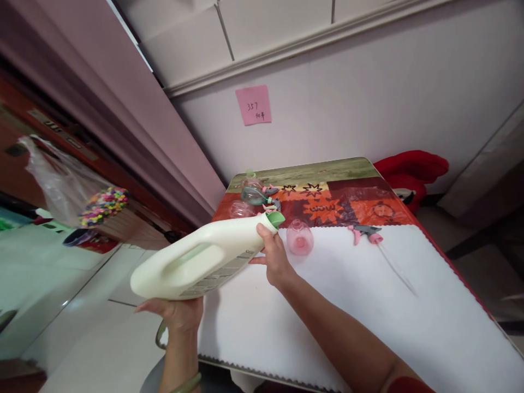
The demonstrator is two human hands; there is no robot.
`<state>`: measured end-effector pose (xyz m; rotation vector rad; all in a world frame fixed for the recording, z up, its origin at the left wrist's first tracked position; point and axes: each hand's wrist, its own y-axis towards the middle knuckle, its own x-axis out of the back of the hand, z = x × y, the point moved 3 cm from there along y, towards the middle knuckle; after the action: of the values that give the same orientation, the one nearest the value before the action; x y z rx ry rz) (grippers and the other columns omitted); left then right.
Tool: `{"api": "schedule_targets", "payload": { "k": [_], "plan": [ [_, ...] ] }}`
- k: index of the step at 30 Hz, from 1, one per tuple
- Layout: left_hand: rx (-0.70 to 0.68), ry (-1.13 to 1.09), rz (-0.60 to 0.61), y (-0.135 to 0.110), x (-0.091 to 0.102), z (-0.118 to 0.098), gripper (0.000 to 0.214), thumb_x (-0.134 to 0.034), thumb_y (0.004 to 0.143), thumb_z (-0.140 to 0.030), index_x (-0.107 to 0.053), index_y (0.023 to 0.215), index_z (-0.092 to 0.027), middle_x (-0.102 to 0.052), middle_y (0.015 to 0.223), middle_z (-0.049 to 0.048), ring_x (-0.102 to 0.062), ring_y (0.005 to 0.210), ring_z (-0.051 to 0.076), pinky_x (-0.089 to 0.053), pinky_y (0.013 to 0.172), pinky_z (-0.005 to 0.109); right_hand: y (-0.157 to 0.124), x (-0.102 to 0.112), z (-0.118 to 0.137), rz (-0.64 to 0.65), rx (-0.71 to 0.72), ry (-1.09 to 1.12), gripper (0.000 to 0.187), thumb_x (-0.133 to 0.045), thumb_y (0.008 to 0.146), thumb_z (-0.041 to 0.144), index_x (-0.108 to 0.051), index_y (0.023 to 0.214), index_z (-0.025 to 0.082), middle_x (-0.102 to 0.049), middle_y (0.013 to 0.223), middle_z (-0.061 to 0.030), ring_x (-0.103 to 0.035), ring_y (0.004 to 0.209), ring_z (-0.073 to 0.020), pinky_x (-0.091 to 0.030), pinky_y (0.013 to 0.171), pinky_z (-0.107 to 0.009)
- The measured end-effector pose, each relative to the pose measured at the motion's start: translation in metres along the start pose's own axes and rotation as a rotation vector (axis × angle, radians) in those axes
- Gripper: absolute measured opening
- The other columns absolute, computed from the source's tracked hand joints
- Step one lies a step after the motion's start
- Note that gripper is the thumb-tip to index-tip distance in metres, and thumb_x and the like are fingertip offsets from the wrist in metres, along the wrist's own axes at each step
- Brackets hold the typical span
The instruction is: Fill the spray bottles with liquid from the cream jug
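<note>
A large cream-white jug (229,234) with a moulded handle and a green pouring spout is held tilted, its mouth toward the right. Under its base end, my left hand (180,314) supports it from below. My right hand (274,254) grips the neck just below the spout. Close to the spout stands a small pink see-through bottle (300,240) without a top, upright on the white mat (327,305). A grey and pink spray trigger head (365,233) with a thin clear tube lies to the right of that bottle.
At the table's far left lie several clear and green spray bottles (256,194) with trigger heads. A patterned cloth (323,210) covers the far end. A plastic bag of colourful beads (104,207) hangs at left. Something red (413,169) stands behind the table's right corner.
</note>
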<state>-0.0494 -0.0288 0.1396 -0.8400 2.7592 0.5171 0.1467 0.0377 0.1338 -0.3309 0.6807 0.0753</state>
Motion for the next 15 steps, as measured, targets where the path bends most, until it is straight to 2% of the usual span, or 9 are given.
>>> {"api": "schedule_targets", "payload": {
  "k": [5,9,15],
  "plan": [
    [-0.013,0.019,-0.001,0.013,0.002,0.002,0.087,-0.061,0.061,-0.092,-0.067,0.127,-0.036,-0.065,0.14,0.0012,-0.047,0.141,0.037,-0.049,0.11,0.051,-0.004,-0.002,-0.002,-0.054,-0.002,0.083,0.058,-0.064,0.08,0.058,-0.057,0.128,0.026,-0.069,0.124,-0.0076,-0.067,0.106,-0.0277,-0.062,0.069,-0.037],
    [-0.054,-0.037,-0.041,0.021,-0.004,0.001,0.085,-0.063,0.062,-0.091,-0.07,0.122,-0.031,-0.067,0.137,0.003,-0.048,0.141,0.034,-0.046,0.113,0.047,-0.005,-0.003,-0.006,-0.114,0.029,0.136,0.056,-0.063,0.081,0.056,-0.058,0.128,0.025,-0.07,0.123,-0.0069,-0.067,0.106,-0.0265,-0.062,0.071,-0.035],
    [-0.037,-0.046,-0.019,0.027,-0.012,0.0,0.08,-0.064,0.064,-0.088,-0.073,0.117,-0.029,-0.067,0.138,0.0036,-0.048,0.141,0.034,-0.047,0.113,0.045,-0.001,-0.002,-0.011,-0.154,0.029,0.203,0.055,-0.064,0.079,0.055,-0.063,0.125,0.023,-0.071,0.121,-0.0078,-0.068,0.103,-0.0259,-0.061,0.07,-0.034]
  ]
}}
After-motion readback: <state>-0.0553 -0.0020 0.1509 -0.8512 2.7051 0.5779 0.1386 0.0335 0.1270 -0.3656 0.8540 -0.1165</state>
